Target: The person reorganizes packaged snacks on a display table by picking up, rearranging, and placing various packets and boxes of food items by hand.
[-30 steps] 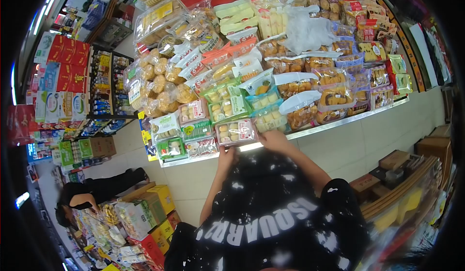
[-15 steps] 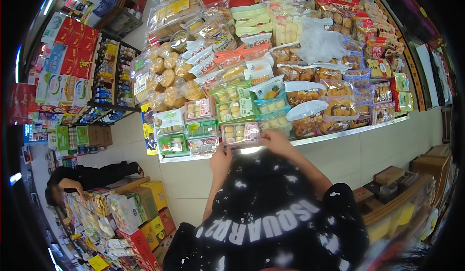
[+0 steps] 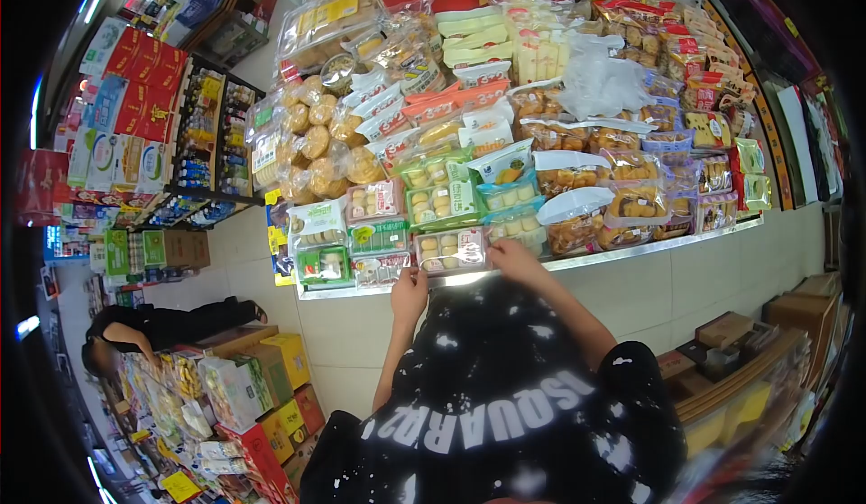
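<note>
A pink-edged clear pack of round pastries [image 3: 450, 250] lies at the front edge of the display table [image 3: 631, 250]. At its left front corner, my left hand [image 3: 409, 293] has its fingers closed on the pack's edge. My right hand [image 3: 512, 259] pinches the right side of the same pack. Left of it sit a pink-and-white pack [image 3: 382, 270] and a green pack [image 3: 324, 266]. Behind stands a larger green pack [image 3: 444, 202], and a blue pack [image 3: 516, 225] is just to the right.
Bagged breads [image 3: 573, 218] and round cakes [image 3: 316, 142] fill the table. At the lower left a person in dark clothes [image 3: 180, 325] bends over a stack of goods [image 3: 289, 360]. Cardboard boxes [image 3: 798, 315] stand at the right; shelves [image 3: 207, 134] at the left.
The camera view has shifted, so the table sits slightly further right than a second ago. Both hands stay at the pink-edged pack, which has hardly moved on the table.
</note>
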`<action>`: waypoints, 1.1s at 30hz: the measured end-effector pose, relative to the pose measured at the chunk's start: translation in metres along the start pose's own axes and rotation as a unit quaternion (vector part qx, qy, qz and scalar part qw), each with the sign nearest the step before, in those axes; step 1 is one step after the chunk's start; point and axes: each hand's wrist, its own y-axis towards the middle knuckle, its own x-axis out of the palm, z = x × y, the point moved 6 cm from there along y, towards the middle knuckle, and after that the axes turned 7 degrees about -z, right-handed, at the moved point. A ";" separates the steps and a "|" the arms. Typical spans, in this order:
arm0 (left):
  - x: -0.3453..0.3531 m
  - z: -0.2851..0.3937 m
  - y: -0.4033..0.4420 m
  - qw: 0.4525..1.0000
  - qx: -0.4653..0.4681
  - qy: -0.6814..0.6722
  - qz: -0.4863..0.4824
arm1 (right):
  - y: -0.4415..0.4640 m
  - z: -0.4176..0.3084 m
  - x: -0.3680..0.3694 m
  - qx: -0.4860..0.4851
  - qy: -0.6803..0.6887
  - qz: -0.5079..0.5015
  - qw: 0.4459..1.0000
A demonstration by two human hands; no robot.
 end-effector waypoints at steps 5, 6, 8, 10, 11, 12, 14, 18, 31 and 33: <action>-0.002 0.003 -0.007 1.000 0.011 -0.007 -0.002 | -0.010 -0.011 -0.005 -0.043 -0.131 0.104 0.985; -0.003 0.001 -0.010 1.000 -0.005 -0.023 -0.001 | -0.011 -0.008 -0.007 -0.047 -0.106 0.110 0.987; -0.009 -0.008 -0.008 0.999 -0.014 -0.021 0.040 | -0.013 -0.004 -0.011 -0.052 -0.083 0.118 0.988; -0.018 -0.010 -0.011 0.997 -0.030 -0.058 0.036 | -0.020 0.003 -0.014 0.003 -0.057 0.127 0.990; -0.021 -0.014 -0.012 0.994 -0.049 -0.093 0.031 | -0.020 0.003 -0.015 0.001 -0.059 0.126 0.990; -0.025 -0.009 -0.013 0.994 -0.043 -0.100 0.016 | -0.019 0.002 -0.016 0.001 -0.089 0.131 0.987; -0.025 0.002 -0.013 0.994 -0.033 -0.108 0.002 | -0.018 0.001 -0.012 0.000 -0.120 0.131 0.984; -0.022 0.032 -0.005 0.998 0.016 -0.052 -0.038 | -0.015 -0.022 -0.012 -0.050 -0.168 0.166 0.970; -0.006 0.047 0.004 0.998 0.024 -0.028 -0.050 | -0.007 -0.006 -0.009 -0.162 0.123 0.089 0.975; -0.005 0.051 0.004 0.998 0.021 -0.029 -0.053 | -0.016 -0.024 -0.010 -0.160 0.140 0.079 0.974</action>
